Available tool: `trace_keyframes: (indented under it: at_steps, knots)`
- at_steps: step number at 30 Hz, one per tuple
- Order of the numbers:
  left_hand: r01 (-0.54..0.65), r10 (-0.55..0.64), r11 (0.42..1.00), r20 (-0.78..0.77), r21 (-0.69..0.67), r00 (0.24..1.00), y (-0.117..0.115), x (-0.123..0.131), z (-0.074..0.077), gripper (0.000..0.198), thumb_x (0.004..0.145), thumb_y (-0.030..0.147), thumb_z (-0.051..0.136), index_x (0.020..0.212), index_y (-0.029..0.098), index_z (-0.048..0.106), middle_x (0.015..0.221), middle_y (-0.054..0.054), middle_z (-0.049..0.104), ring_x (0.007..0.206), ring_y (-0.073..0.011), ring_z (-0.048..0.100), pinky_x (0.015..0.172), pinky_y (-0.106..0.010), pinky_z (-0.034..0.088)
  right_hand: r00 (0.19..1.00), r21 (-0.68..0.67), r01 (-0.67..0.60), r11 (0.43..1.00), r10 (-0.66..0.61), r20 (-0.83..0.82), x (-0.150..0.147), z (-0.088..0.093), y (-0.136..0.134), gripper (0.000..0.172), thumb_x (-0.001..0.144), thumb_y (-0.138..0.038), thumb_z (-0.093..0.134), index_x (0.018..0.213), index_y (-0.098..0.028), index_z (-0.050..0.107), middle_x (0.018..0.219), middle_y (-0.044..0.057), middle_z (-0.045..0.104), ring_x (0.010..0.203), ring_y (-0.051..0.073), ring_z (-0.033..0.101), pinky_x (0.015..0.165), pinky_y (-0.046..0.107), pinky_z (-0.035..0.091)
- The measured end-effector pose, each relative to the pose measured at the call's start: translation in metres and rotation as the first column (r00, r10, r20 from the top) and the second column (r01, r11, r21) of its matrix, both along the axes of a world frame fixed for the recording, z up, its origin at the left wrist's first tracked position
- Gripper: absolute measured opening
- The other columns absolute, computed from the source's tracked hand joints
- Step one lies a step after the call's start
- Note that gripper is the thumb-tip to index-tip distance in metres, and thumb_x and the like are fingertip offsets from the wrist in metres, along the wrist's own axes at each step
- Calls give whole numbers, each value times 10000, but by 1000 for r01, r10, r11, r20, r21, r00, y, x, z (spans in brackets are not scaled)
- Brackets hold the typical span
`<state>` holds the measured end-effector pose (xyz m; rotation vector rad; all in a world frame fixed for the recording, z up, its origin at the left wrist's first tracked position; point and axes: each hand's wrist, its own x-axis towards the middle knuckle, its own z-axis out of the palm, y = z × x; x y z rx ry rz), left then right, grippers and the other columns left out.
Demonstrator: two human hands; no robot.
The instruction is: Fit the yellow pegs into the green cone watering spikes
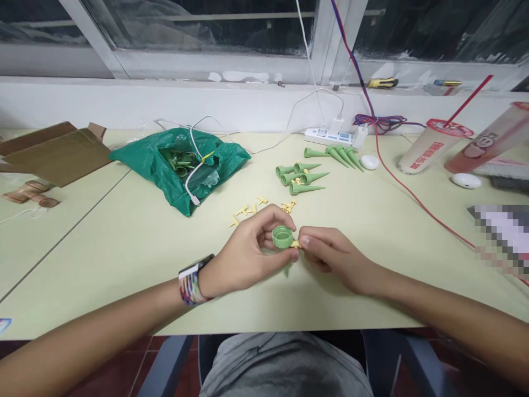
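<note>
My left hand (248,248) is closed round a green cone-shaped spike (283,238), its open round cap end facing up and its tip pointing down toward the table. My right hand (330,256) pinches a small yellow plastic piece (295,243) against the side of that spike. Both hands meet just above the pale table (124,242), near its front edge. A colourful watch band sits on my left wrist.
Several loose yellow pieces (248,209) lie just beyond my hands. Green spikes (303,177) are piled farther back, more by a power strip (328,136). A green bag (182,165) lies left of centre, cardboard (53,151) far left, two cups (438,144) at right.
</note>
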<state>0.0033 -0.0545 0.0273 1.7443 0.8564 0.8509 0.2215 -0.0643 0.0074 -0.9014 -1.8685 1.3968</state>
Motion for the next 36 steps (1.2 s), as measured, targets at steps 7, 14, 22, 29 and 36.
trace_keyframes:
  at_steps: [7, 14, 22, 29, 36]
  knots:
    - [-46, 46, 999, -9, -6, 999, 8, -10, 8, 312, 838, 264, 831, 1058, 215, 615, 901, -6, 701, 758, -131, 667, 639, -218, 522, 979, 418, 16, 909, -99, 177, 7, 7, -3, 329, 1084, -318, 438, 772, -229, 384, 646, -53, 404, 542, 105, 344, 534, 266, 282]
    - [207, -126, 894, 220, -398, 967, 15, -5, 3, 279, 881, 205, 807, 1042, 177, 580, 813, -32, 777, 776, -160, 775, 710, -229, 605, 909, 837, -96, 539, -295, 295, 8, -5, 0, 174, 1060, -302, 476, 908, -220, 463, 713, -21, 531, 553, 125, 408, 519, 292, 263]
    - [289, -203, 809, 218, -512, 955, 12, -3, 2, 263, 939, 285, 758, 1106, 150, 606, 819, -77, 786, 769, -206, 787, 736, -323, 644, 894, 916, -165, 366, -337, 296, 9, -3, 5, 196, 1049, -192, 439, 875, -201, 528, 738, -5, 542, 576, 141, 397, 535, 307, 297]
    - [348, -294, 762, 187, -547, 937, 14, -5, 3, 255, 890, 337, 805, 878, 113, 686, 821, -111, 770, 772, -206, 767, 757, -319, 626, 908, 895, -165, 415, -289, 302, 7, -6, 7, 230, 1047, -188, 444, 830, -203, 516, 711, -17, 519, 568, 129, 396, 538, 301, 287]
    - [358, -331, 781, 146, -512, 932, 14, -8, 11, 198, 946, 305, 723, 904, 122, 661, 748, -101, 766, 686, -208, 766, 651, -288, 599, 993, 378, -20, 925, -27, 119, 0, -8, -5, 235, 1096, -303, 457, 904, -200, 545, 713, -42, 570, 606, 89, 466, 587, 214, 370]
